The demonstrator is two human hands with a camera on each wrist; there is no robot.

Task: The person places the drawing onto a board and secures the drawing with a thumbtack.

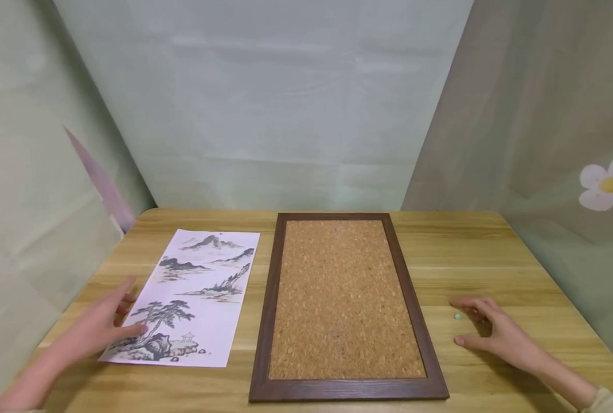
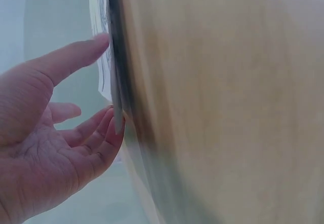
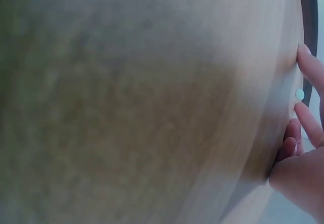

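**Hands at the print and the small pin, cork board between**

The left hand (image 1: 97,327) lies on the wooden counter (image 1: 492,258) with fingers straight and relaxed, gripping nothing; its fingertips touch the left edge of the ink landscape print (image 1: 192,292), near the print's bottom corner. The print lies flat at about 3 o'clock of that hand. In the left wrist view the fingers (image 2: 96,133) meet the sheet's edge (image 2: 104,57).

The right hand (image 1: 492,332) rests open on the counter, fingers loosely spread, holding nothing. A small pale green pin (image 1: 457,316) lies on the counter just beside its fingertips, at about 10 o'clock of the hand; the right wrist view shows the pin (image 3: 299,95) between two fingers (image 3: 309,67).

The framed cork board (image 1: 344,298) lies flat between print and pin, just beside the print.
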